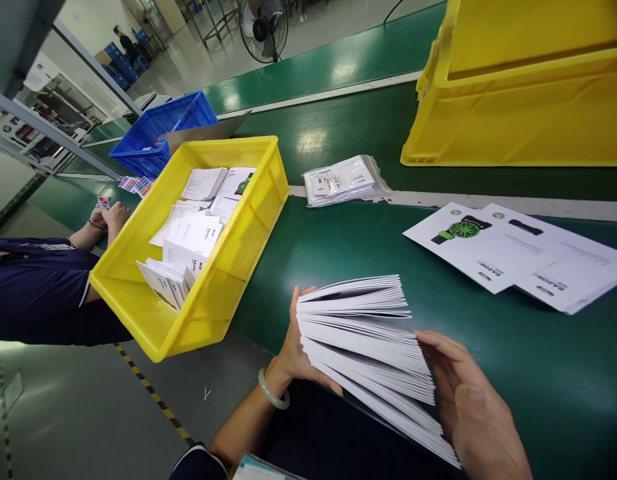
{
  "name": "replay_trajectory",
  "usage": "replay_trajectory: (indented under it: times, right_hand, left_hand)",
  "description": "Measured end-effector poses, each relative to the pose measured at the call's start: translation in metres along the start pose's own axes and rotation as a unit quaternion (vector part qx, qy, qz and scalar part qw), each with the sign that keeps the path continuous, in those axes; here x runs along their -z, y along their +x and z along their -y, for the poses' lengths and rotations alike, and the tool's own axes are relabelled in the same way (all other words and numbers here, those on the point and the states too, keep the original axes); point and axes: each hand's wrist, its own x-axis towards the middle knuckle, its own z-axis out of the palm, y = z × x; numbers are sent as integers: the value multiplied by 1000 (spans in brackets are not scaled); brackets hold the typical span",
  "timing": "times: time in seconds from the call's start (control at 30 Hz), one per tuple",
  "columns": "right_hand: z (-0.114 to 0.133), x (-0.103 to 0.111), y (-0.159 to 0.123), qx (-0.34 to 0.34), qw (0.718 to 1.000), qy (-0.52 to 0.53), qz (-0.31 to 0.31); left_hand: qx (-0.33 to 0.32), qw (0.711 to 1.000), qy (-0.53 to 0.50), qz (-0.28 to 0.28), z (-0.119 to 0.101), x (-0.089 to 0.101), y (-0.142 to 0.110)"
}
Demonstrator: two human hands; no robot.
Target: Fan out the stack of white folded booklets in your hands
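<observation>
A thick stack of white booklets stands on edge in front of me, its pages fanned into several bunches. My left hand is wrapped round the spine side, thumb and fingers at opposite ends of the stack; a pale bangle circles that wrist. At the loose, fanned edges, my right hand cups the other side with bent fingers, and some fingertips are hidden behind the pages. Farther right, printed booklets with a green and black picture lie flat on the green bench.
To the left, a yellow crate holds several bundles of booklets. A plastic-wrapped packet lies beyond my hands. Large yellow crates stand at the back right, a blue crate at the back left. A co-worker's hands hold small cards.
</observation>
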Motion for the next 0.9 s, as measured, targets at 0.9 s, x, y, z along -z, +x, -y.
replay_trajectory:
  times: [0.9]
  right_hand:
    - [-8,-4,12,36,997,-32,59]
  left_hand:
    - [2,1000,21,0,-1,0,1]
